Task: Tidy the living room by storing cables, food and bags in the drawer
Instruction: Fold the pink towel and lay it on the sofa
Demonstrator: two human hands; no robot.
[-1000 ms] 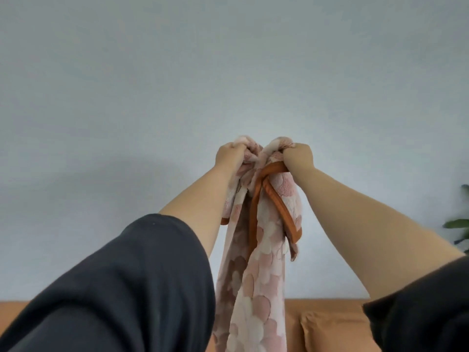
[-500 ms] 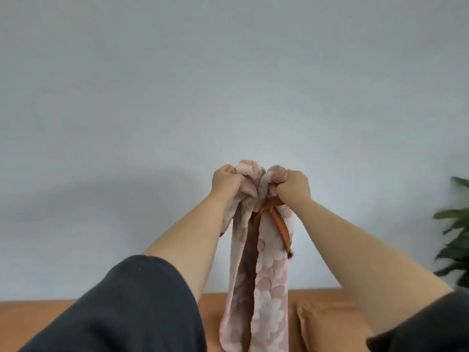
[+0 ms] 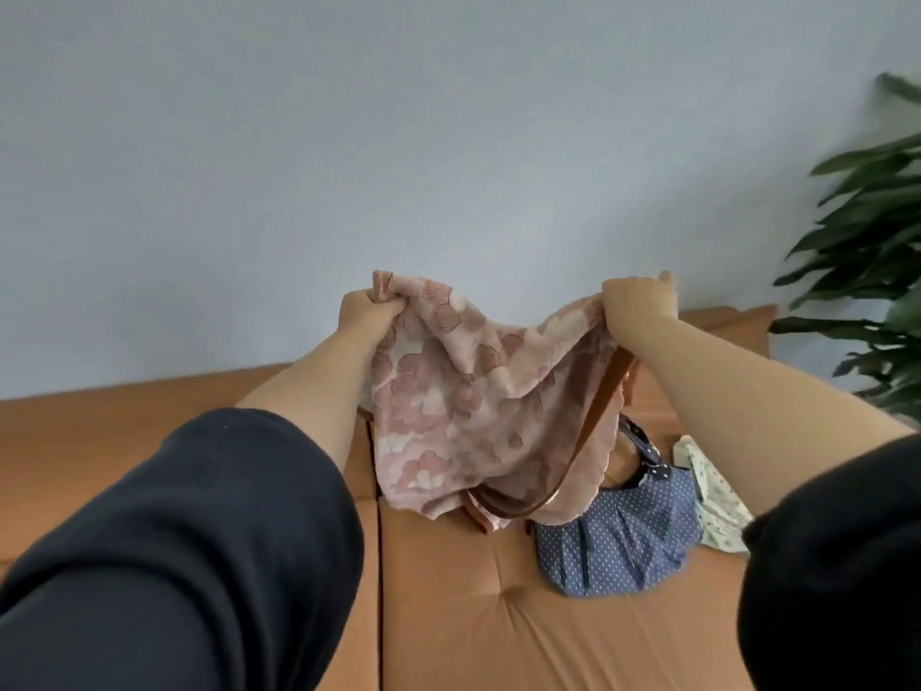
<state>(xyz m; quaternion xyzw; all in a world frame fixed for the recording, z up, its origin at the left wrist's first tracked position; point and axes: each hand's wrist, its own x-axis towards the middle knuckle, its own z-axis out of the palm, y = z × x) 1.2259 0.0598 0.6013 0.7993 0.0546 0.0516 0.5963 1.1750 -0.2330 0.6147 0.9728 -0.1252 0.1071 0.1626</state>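
Both arms are raised over the orange sofa [image 3: 498, 615], and the pink floral bag [image 3: 448, 401] is stretched between them. The left hand [image 3: 366, 316] bunches 1 top corner in a closed fist, the right hand [image 3: 640, 301] grips the other, and the brown strap [image 3: 588, 431] droops below. The bag's top edge runs left to right, with its body hanging down from the fingers. A blue polka-dot handbag [image 3: 623, 531] lies on the seat under the right hand, the nearer one. I see no drawer.

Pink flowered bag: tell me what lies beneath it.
The pink flowered bag, gripped by the left hand and right hand, hangs over the orange sofa. A blue dotted bag shows beneath its right side; part of that bag and the sofa behind are covered.
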